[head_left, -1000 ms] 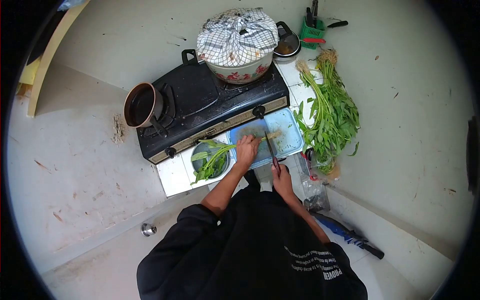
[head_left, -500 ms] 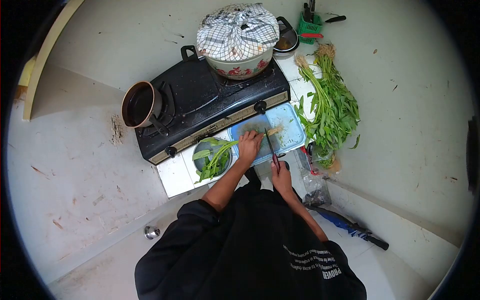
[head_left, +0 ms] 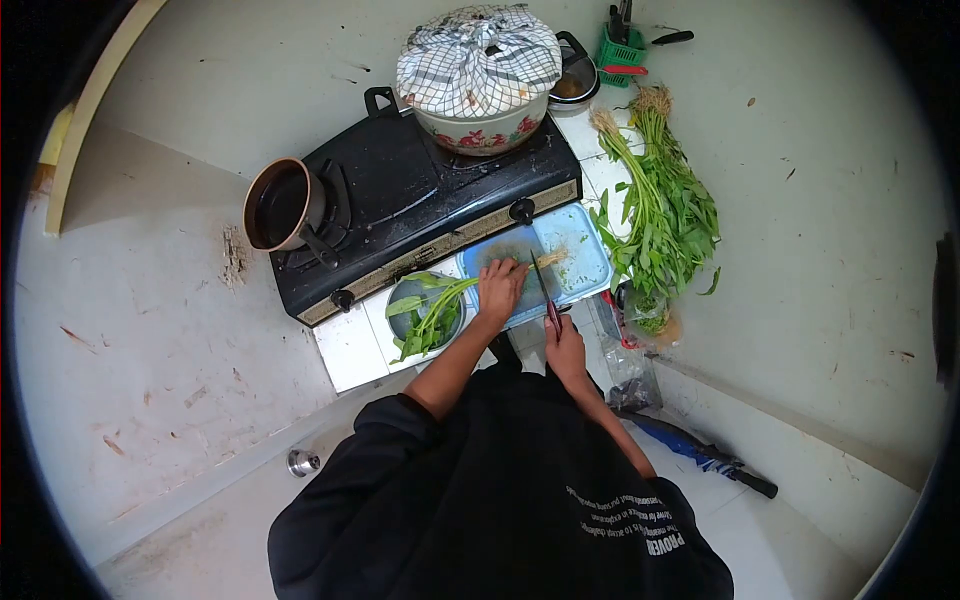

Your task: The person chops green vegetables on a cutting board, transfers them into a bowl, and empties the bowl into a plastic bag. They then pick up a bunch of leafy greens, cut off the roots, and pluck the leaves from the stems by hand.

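Over the blue cutting board (head_left: pixel 520 305), my left hand (head_left: pixel 501 288) is closed on a bunch of leafy green stems (head_left: pixel 440 315). The leaves hang over a round metal bowl (head_left: pixel 405 291) to the left, while the pale root ends lie on the board to the right of my fingers. My right hand (head_left: pixel 566 350) grips the handle of a knife (head_left: pixel 545 290). Its blade points away from me and lies at the stems near the roots. Whether it touches them is too small to tell. Small green bits lie on the blue tray (head_left: pixel 592 262).
A black gas stove (head_left: pixel 385 190) stands behind the board, bearing a brown pot (head_left: pixel 316 200) and a large cloth-covered pot (head_left: pixel 475 135). More greens (head_left: pixel 665 200) lie at the right. Behind them are a green basket (head_left: pixel 622 50) and a lidded pan (head_left: pixel 575 85).
The knife and my right hand have shifted very slightly. My left hand still holds the stems in nearly the same place.
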The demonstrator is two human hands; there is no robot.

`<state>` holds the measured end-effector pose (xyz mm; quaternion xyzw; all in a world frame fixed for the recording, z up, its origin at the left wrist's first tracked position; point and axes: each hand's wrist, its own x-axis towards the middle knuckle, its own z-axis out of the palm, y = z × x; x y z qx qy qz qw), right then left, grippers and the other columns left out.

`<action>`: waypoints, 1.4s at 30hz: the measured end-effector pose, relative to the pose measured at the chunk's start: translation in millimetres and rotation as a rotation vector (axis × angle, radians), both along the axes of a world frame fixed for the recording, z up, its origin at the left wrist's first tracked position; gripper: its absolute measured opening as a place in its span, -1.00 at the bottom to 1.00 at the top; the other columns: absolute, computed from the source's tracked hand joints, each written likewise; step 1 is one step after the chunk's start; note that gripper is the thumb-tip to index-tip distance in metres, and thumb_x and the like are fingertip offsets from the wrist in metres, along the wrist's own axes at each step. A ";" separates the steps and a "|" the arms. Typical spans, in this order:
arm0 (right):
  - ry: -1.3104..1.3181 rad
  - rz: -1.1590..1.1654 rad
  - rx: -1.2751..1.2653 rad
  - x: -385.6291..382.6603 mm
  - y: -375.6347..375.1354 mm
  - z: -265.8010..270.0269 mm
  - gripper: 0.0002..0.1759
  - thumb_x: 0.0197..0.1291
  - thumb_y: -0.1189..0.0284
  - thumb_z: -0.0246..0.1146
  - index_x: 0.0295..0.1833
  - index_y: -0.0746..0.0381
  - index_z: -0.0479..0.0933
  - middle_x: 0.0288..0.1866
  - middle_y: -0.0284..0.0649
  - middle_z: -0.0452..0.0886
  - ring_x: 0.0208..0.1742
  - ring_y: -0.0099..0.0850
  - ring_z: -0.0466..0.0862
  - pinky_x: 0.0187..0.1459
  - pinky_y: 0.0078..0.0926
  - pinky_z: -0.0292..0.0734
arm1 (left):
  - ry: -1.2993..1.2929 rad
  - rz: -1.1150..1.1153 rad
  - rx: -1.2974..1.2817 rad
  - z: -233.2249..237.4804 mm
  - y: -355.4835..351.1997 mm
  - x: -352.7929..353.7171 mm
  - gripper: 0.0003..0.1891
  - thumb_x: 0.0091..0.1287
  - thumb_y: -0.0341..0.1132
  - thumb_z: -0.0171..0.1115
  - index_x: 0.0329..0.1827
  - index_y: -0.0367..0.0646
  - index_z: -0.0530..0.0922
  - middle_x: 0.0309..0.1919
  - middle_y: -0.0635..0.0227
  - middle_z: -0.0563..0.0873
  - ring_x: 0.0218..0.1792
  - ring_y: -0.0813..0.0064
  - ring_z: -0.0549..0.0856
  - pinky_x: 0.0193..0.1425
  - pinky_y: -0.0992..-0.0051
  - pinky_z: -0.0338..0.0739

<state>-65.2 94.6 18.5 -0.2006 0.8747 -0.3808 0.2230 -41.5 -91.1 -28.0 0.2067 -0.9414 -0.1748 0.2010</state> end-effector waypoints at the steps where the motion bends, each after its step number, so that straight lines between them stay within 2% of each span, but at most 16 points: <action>1: 0.016 0.006 0.015 -0.6 0.5 0.5 -0.67 0.44 0.18 0.11 -0.10 0.28 0.43 -0.35 0.18 0.64 -0.27 0.22 0.64 -0.27 0.07 0.50 | -0.002 0.003 0.001 0.4 0.4 0.4 -0.80 0.29 -0.24 0.28 -0.06 0.04 0.74 -0.24 0.47 0.61 -0.13 0.36 0.56 -0.08 0.30 0.35; 8: 0.068 0.032 0.129 0.9 -1.4 1.0 -0.68 0.45 0.19 0.07 -0.06 0.26 0.40 -0.33 0.21 0.65 -0.29 0.27 0.64 -0.26 0.20 0.50 | 0.004 -0.006 0.003 1.2 0.9 -0.1 -0.82 0.30 -0.27 0.27 -0.09 0.03 0.73 -0.24 0.48 0.62 -0.14 0.37 0.56 -0.08 0.30 0.34; 20: 0.035 0.025 0.165 -7.6 -19.3 -4.7 -0.62 0.42 0.18 0.07 0.07 0.29 0.40 -0.33 0.27 0.64 -0.26 0.29 0.64 -0.21 0.23 0.52 | -0.024 -0.029 -0.042 -1.9 1.1 1.4 -0.75 0.22 -0.32 0.28 -0.04 0.01 0.71 -0.22 0.48 0.63 -0.14 0.37 0.57 -0.09 0.30 0.35; 23: 0.010 0.027 0.167 -8.4 -15.5 1.2 -0.63 0.42 0.17 0.08 0.05 0.28 0.40 -0.33 0.27 0.64 -0.26 0.30 0.64 -0.20 0.25 0.51 | -0.014 -0.023 -0.032 -2.0 0.7 1.1 -0.75 0.22 -0.33 0.28 -0.03 0.01 0.71 -0.21 0.48 0.63 -0.14 0.36 0.57 -0.08 0.30 0.35; 26: 0.060 0.059 0.192 -2.9 -3.9 -1.3 -0.66 0.42 0.18 0.07 -0.01 0.26 0.38 -0.37 0.19 0.67 -0.28 0.22 0.68 -0.23 0.19 0.56 | -0.005 -0.018 -0.040 -0.6 1.6 0.0 -0.75 0.22 -0.34 0.27 -0.03 0.01 0.71 -0.21 0.48 0.64 -0.14 0.36 0.57 -0.09 0.30 0.36; 35: 0.024 0.041 0.124 -3.6 -1.0 -24.7 -0.65 0.44 0.18 0.08 -0.04 0.29 0.39 -0.36 0.25 0.64 -0.28 0.28 0.64 -0.23 0.19 0.53 | -0.021 -0.029 -0.027 -5.3 -2.6 -1.2 -0.76 0.22 -0.34 0.27 -0.05 0.01 0.71 -0.20 0.48 0.65 -0.14 0.36 0.57 -0.11 0.29 0.37; 42: -0.001 0.035 0.138 -0.2 11.9 -22.5 -0.65 0.42 0.17 0.09 -0.04 0.29 0.40 -0.38 0.26 0.63 -0.27 0.30 0.63 -0.21 0.21 0.52 | -0.017 -0.044 -0.032 -3.7 -2.0 -0.1 -0.74 0.22 -0.36 0.24 -0.03 0.03 0.70 -0.18 0.51 0.65 -0.12 0.37 0.56 -0.09 0.29 0.35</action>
